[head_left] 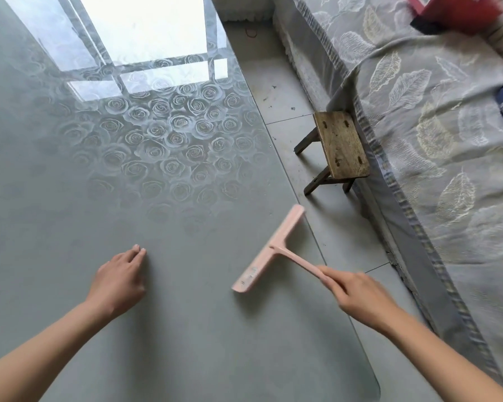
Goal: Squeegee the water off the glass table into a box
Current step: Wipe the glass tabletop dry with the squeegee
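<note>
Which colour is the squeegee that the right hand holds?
Pale pink, blade and handle alike. The head view shows the squeegee best, held by the right hand.

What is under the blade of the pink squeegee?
The glass table, near its right edge, lies under the pink squeegee, which the right hand grips by its handle. The blade covers the strip below it, so any water there cannot be seen.

Head view, steeply down, close over table (70, 169)
</note>
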A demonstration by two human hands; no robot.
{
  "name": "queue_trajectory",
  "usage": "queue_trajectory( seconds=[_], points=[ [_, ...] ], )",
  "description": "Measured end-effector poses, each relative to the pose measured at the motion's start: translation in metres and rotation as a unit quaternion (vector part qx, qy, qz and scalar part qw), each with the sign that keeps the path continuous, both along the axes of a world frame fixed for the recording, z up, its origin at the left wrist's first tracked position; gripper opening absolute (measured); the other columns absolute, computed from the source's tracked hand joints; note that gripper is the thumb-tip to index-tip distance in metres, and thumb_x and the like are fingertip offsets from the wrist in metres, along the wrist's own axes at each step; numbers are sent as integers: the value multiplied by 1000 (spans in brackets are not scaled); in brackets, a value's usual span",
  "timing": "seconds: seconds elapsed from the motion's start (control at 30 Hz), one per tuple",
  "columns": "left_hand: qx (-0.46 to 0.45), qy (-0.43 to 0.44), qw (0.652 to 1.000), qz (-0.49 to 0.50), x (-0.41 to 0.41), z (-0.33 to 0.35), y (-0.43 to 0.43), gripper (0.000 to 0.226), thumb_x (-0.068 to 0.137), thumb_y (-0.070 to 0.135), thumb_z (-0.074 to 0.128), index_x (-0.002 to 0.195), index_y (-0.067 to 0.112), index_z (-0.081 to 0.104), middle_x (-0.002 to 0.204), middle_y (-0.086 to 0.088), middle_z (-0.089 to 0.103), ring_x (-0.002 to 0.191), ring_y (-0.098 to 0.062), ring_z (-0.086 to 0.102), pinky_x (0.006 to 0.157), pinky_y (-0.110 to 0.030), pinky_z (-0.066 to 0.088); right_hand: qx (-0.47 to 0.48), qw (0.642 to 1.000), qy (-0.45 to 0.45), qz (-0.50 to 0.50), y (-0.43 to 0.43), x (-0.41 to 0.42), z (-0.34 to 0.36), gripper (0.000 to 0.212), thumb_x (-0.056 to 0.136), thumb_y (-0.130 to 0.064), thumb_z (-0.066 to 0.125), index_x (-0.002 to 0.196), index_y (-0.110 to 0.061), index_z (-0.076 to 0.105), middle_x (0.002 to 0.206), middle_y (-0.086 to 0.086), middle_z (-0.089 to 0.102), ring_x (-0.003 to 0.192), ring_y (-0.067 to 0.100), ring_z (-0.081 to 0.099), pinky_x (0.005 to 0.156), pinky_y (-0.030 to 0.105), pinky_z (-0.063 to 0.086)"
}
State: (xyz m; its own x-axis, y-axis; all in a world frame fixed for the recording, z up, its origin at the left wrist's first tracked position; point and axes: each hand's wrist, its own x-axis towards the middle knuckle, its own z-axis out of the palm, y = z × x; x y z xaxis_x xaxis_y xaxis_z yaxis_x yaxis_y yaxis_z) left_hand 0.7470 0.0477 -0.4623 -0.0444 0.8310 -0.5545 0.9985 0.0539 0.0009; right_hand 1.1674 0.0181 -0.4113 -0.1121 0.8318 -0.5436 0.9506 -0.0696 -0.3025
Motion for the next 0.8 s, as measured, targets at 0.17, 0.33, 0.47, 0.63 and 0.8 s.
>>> queue_trajectory(
  seconds=[0.17,0.33,0.47,0.63,0.8],
  points=[
    [16,-30,999,5,-6,0,1,66,89,14,43,151,24,23,158,12,17,141,-12,29,104,-24,34,22,998,28,46,69,-105,-21,23,98,-42,35,112,-36,52,101,4,66,97,34,58,73,36,46],
    [38,-110,992,44,-19,-3,-1,60,87,4,46,145,16,36,154,4,31,136,-18,38,104,-29,38,50,997,43,34,80,-56,13,25,95,-48,42,115,-63,40,92,-10,69,89,20,62,71,34,50],
    [77,-104,988,86,-32,-3,-3,65,84,0,48,147,7,32,155,-7,27,140,-26,30,110,-41,33,-11,998,-53,37,58,-4,29,23,95,-49,43,112,-64,45,89,-10,69,87,18,63,73,37,51],
    [29,-7,992,122,-51,-15,-5,67,96,27,43,151,5,13,160,-12,2,148,-25,6,118,-42,15,19,996,16,81,74,-94,1,20,97,-41,40,111,-41,55,86,0,67,88,30,61,68,37,48],
    [28,-14,993,113,-63,-20,-1,61,97,33,41,151,11,22,160,-5,8,148,-18,11,117,-39,20,52,992,25,108,120,-198,-15,23,97,-41,35,106,-31,55,101,8,66,95,37,57,72,37,44]
  ],
)
